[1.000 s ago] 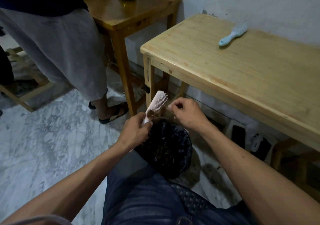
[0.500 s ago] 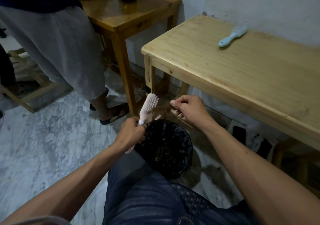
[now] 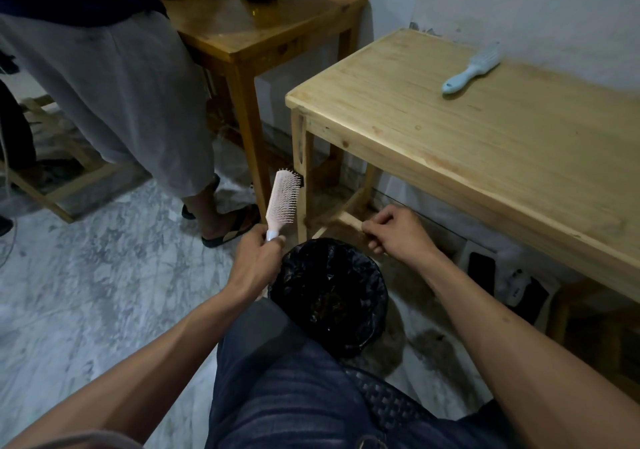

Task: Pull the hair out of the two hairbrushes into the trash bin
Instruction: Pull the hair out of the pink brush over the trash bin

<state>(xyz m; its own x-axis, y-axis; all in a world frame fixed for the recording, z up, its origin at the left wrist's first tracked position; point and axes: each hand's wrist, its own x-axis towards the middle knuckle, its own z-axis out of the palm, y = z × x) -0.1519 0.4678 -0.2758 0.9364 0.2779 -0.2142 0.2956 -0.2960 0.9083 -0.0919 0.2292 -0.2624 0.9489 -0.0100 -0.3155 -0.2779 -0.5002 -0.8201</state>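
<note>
A seated person's left hand (image 3: 256, 261) grips the handle of a pink hairbrush (image 3: 282, 199), held upright with bristles facing right, just above the rim of a black-lined trash bin (image 3: 329, 296) on the floor. The right hand (image 3: 398, 230) hovers beyond the bin with fingers curled; whether it pinches hair cannot be told. A blue hairbrush (image 3: 471, 69) lies on the light wooden table (image 3: 450, 144).

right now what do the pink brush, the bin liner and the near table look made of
Pink brush: likely moulded plastic, matte, with thin uniform pins.
Bin liner: thin black plastic film, glossy and crinkled.
Near table: pale wood, visible grain and knots; finish unclear.
</note>
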